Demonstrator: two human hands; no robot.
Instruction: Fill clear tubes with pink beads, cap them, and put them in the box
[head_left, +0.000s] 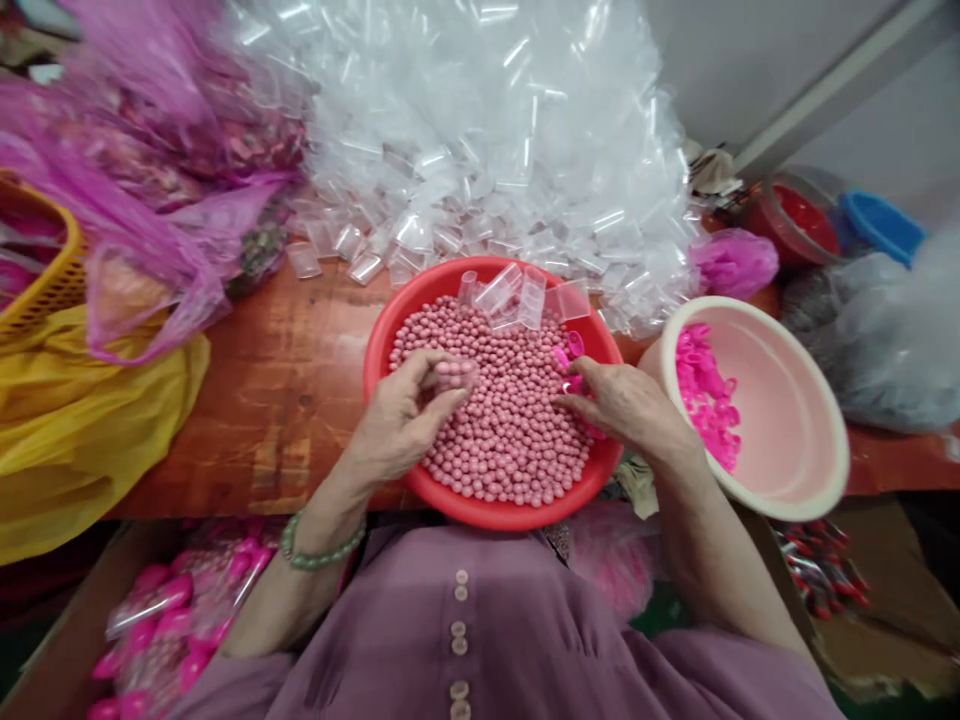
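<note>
A red basin (491,518) full of round pink beads (517,440) stands in front of me. Above the beads, my left hand (397,425) pinches a small clear tube (456,374) with pink beads inside. My right hand (630,405) is at the basin's right side, its thumb and fingers closed around a bright pink cap (571,384), partly hidden by the fingers. Other pink caps (575,343) lie on the beads beside it. Several empty clear tubes (532,298) rest at the basin's far edge.
A large heap of clear tubes (487,150) covers the back of the table. On the right, a cream tub (787,400) holds pink caps (705,390). Purple bags (157,230), a yellow basket (64,270) and a yellow bag (97,420) lie left. Below is a box of filled tubes (180,610).
</note>
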